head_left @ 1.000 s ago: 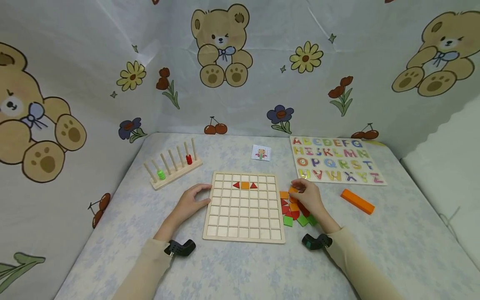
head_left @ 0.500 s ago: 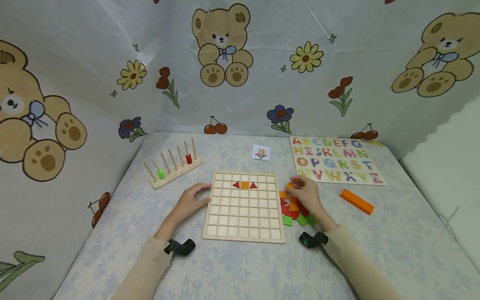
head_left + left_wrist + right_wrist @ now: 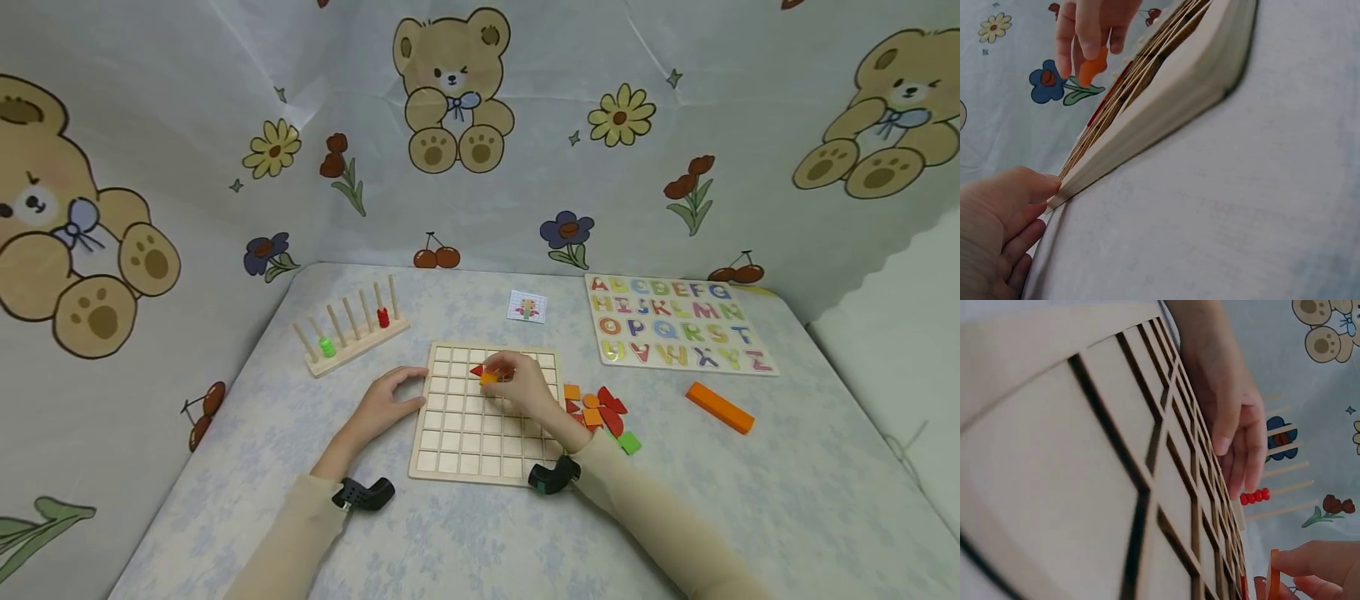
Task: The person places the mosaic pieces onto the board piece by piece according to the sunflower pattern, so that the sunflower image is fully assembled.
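Fingers of my right hand (image 3: pixel 521 385) are curled over an orange tile (image 3: pixel 488 378), pinched at the fingertips (image 3: pixel 1089 39) and held just above the upper rows of the wooden grid board (image 3: pixel 457 450). From those fingers the open squares lie straight down: the tile hangs over the row below the pieces already seated, close under the red triangle (image 3: pixel 476 370) that sits near the board's top edge. How the tile's edges line up with the cell under it I cannot tell; the left wrist view shows only that it is clear of the wood, not touching.

My right hand is plainly the nearer one to that cell. My left hand (image 3: pixel 384 406) lies at the board's left edge, fingers relaxed and nearly straight, their tips against the rim near the upper left corner, well apart from the tile.

To the right of the board, beside my right forearm, lies the heap of loose tiles (image 3: pixel 600 410) in orange, red and green. Farther right lies an orange block (image 3: pixel 718 407), and beyond it the alphabet puzzle (image 3: pixel 678 321). A peg rack (image 3: pixel 351 329) with red and green beads stands to the upper left.
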A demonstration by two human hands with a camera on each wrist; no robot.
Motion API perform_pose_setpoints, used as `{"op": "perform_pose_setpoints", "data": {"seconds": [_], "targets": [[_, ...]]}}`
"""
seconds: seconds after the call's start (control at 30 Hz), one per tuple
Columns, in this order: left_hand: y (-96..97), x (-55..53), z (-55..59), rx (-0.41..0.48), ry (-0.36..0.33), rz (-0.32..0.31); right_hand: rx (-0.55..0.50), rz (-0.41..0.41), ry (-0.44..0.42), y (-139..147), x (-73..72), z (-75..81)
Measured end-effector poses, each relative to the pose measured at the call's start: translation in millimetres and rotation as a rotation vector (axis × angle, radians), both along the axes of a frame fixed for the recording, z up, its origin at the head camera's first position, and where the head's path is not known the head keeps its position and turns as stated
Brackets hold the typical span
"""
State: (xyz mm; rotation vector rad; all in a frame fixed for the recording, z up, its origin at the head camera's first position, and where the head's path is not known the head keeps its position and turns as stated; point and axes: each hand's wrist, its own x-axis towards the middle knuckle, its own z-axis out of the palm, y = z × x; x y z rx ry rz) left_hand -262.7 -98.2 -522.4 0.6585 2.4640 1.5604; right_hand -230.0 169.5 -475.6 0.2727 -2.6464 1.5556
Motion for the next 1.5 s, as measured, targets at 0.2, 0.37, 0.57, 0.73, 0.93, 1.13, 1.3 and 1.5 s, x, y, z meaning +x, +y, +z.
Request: {"op": "perform_pose_setpoints", "data": {"seconds": [0.2, 0.37, 0.57, 0.73, 0.93, 1.13, 1.3, 1.5], "targets": [[1.2, 1.4, 0.7, 0.001, -0.009, -0.007, 0.004, 0.042, 0.003, -13.2, -2.6, -14.2], [0.8, 1.9, 1.7, 0.002, -0.007, -0.003, 0.013, 0.015, 0.023, -18.0, -2.7, -20.9], [0.3, 1.1, 1.7, -0.008, 0.007, 0.002, 0.015, 0.006, 0.029, -22.1, -3.5, -22.1], [0.0, 0.8, 1.0, -0.009, -0.004, 0.0, 0.022, 0.005, 0.046, -22.7, -3.1, -22.5], [0.1, 1.1, 2.0, -0.008, 0.004, -0.004, 0.024, -0.009, 0.069, -23.0, -2.7, -21.8], [0.9, 1.0, 2.2, -0.022, 0.015, -0.001, 0.005, -0.006, 0.047, -19.2, -0.2, -20.4], [1.5, 0.6, 1.9, -0.026, 0.018, -0.006, -0.018, -0.034, 0.019, -3.0, 7.4, -16.0], [0.8, -0.6, -0.7, -0.031, 0.026, 0.002, 0.03, -0.086, 0.044, 36.5, 16.9, -9.2]]}}
